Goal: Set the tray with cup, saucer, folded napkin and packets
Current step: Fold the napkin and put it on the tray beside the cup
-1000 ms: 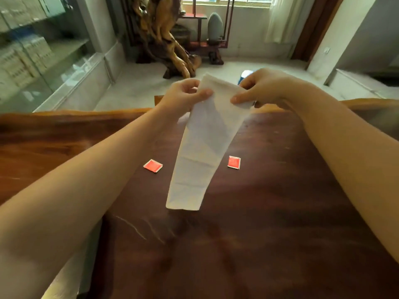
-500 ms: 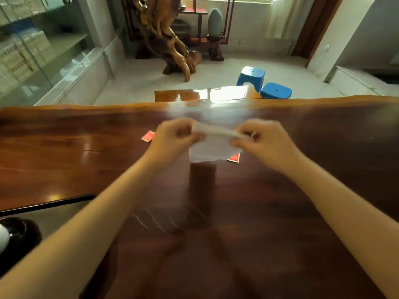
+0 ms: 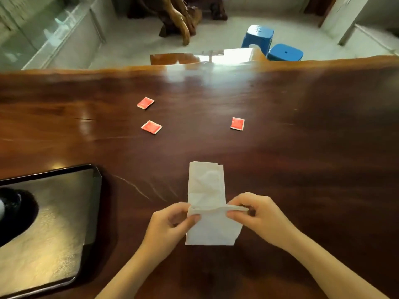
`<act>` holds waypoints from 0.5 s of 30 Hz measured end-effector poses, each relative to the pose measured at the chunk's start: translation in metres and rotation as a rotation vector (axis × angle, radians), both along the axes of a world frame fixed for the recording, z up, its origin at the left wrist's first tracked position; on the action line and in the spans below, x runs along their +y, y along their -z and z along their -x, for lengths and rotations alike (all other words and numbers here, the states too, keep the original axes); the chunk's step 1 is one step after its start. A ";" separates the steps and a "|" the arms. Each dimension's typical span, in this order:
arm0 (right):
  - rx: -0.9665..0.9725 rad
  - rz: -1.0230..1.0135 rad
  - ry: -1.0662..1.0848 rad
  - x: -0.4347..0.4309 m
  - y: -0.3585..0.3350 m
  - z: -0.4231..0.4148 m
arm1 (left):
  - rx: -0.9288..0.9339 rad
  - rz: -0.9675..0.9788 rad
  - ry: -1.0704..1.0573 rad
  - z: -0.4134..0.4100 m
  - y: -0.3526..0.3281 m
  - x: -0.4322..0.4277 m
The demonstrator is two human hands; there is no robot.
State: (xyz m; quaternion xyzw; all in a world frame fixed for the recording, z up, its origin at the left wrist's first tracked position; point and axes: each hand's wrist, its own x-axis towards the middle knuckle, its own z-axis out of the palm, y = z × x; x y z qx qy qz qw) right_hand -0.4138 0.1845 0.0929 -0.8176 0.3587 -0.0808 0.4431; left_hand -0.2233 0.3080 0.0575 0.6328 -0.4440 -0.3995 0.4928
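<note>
A white napkin [image 3: 206, 186] lies lengthwise on the dark wooden table [image 3: 302, 158], its near part lifted into a fold. My left hand [image 3: 172, 221] pinches the fold's left end and my right hand [image 3: 257, 214] pinches its right end. Three red packets lie farther out: one packet [image 3: 145, 102] at the far left, a second packet [image 3: 151, 126] nearer, a third packet [image 3: 237, 123] to the right. A black tray [image 3: 64, 223] sits at the near left. On it, at the frame's left edge, a dark saucer [image 3: 15, 212] shows, with a white sliver of something on it.
The table's far edge [image 3: 194, 67] runs across the view. Beyond it stand two blue stools [image 3: 272, 46], a carved wooden root sculpture [image 3: 179, 20] and a glass display case [image 3: 43, 35] at the left. A small glossy wooden bench [image 3: 194, 57] is just behind the table.
The napkin has come down from hanging in the air onto the table close to me, and both hands moved with it. My view tilted down, bringing the tray and a third packet into sight.
</note>
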 end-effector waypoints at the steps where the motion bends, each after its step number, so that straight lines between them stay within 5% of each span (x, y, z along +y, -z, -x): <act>1: -0.031 -0.031 0.036 -0.008 0.004 -0.004 | 0.027 -0.006 -0.003 -0.003 0.000 -0.008; 8: -0.129 -0.063 0.310 -0.075 0.059 -0.056 | 0.011 -0.091 -0.204 -0.033 0.034 -0.095; 15: 0.047 0.081 0.385 -0.106 0.133 -0.090 | -0.157 -0.208 -0.286 -0.039 0.086 -0.131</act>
